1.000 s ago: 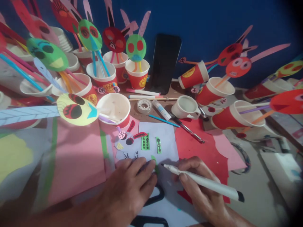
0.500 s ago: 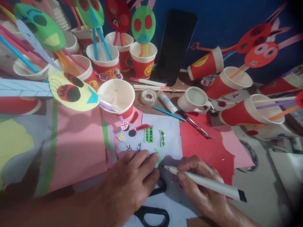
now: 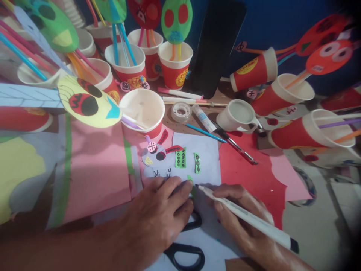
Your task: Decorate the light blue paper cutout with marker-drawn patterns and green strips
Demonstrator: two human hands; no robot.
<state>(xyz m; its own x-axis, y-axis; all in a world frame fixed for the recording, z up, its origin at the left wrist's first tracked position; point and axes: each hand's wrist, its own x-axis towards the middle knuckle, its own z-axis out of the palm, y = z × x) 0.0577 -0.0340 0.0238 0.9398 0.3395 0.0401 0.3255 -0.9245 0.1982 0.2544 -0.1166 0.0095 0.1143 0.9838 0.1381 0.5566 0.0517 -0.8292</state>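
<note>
My right hand (image 3: 245,218) grips a white marker (image 3: 254,218) with a black end cap, its dark tip just beside a small green paper strip (image 3: 193,190). My left hand (image 3: 163,207) lies flat with fingers stretched out, its fingertips holding down that strip on a pale blue paper sheet (image 3: 208,150). Partly under the left hand are black-handled scissors (image 3: 188,256), their blades hidden. Above the fingers lie two green paper pieces with black circles, a wider piece (image 3: 180,157) and a narrow piece (image 3: 197,163), next to a paper bird cut-out (image 3: 152,156).
Red-and-white paper cups (image 3: 142,109) holding straws and paper faces line the back. A black phone (image 3: 217,49) leans on the blue wall. Tape (image 3: 181,112), a glue tube (image 3: 203,118), a pen (image 3: 239,148) and a white mug (image 3: 237,116) lie between. Red paper (image 3: 251,180) is at right.
The marker tip has moved slightly up beside the green strip, and the marker's angle is a little steeper. The view has shifted slightly; my left hand stays on the strip.
</note>
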